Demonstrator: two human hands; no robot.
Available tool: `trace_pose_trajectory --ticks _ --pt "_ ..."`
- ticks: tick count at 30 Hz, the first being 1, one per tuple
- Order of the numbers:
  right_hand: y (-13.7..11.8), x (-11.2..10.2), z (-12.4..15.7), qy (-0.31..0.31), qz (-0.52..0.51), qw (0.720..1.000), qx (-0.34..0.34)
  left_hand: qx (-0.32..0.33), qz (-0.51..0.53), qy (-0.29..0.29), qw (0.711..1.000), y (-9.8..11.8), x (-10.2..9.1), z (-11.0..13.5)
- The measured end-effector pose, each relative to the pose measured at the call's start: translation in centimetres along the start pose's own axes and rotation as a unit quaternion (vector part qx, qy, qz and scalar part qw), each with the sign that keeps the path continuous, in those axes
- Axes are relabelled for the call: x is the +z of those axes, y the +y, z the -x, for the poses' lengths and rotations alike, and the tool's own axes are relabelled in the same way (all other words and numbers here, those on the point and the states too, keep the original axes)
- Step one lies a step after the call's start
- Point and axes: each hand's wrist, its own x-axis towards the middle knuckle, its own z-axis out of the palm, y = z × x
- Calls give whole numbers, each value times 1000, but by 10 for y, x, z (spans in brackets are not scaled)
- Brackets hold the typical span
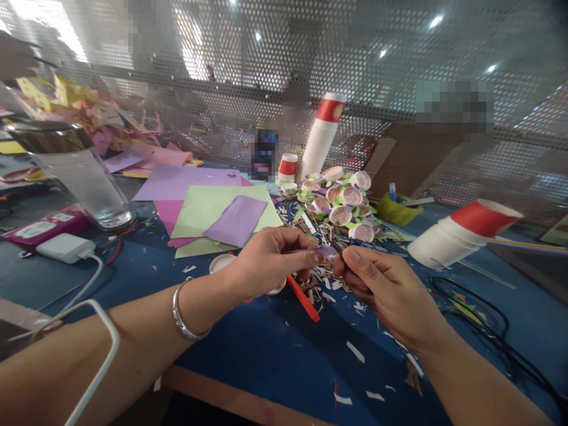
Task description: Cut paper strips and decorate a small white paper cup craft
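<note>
My left hand [270, 260], with a silver bangle on its wrist, pinches a small piece of purple paper [326, 251]. My right hand [381, 278] is closed around a slim dark tool [338, 245]. Most of this tool is hidden by the fingers, and its tip meets the paper's right end. Under my left hand lies a white paper cup piece [222, 263], partly covered. A slim red-orange object [304, 299] rests just below the fingers. Sheets of green paper [208, 207] and a folded purple sheet [239, 220] lie behind my left hand.
Cut cup bases with green paper bits [341, 214] are heaped behind my hands among paper scraps. Stacked paper cups [319, 136] lean at the back; more cups [461, 234] lie right. A water-filled glass [84, 177], a power strip [48, 225] and black cables [492, 331] flank the area.
</note>
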Motion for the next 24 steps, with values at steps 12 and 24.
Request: trace_pose_trajectory --ticks 12,24 --pt "-1 6 3 54 4 996 -70 -22 78 22 996 -7 17 3" --pt "-5 8 1 99 112 985 -83 -13 -27 10 1000 -4 11 4"
